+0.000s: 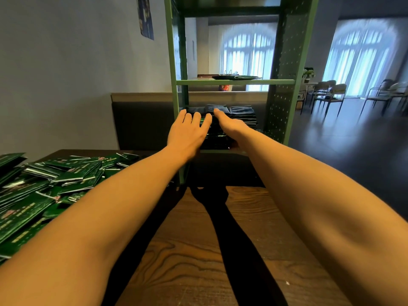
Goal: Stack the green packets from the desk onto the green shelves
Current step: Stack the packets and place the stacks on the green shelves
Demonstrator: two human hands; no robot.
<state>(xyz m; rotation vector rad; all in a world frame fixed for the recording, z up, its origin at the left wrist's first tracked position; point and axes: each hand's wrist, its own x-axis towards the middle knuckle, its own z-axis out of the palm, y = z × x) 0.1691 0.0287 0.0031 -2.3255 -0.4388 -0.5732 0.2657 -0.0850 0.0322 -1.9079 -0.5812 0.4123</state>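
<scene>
A heap of green packets (55, 184) lies on the left part of the wooden desk (198, 250). Beyond the desk stands the green shelf unit (287, 85). On its lower shelf sits a stack of dark green packets (238, 120). Both my arms reach into that shelf. My left hand (187, 133) lies flat with straight fingers against the front of the stack. My right hand (231, 124) rests on the stack with its thumb stretched forward; its fingers are hidden below the palm. A few flat packets (236, 77) lie on the shelf above.
A dark upholstered bench back (143, 122) runs behind the desk along the grey wall. Chairs (331, 91) and tall curtained windows stand across the dark floor at the right. The shelf's perforated side panel (280, 96) borders the stack on the right.
</scene>
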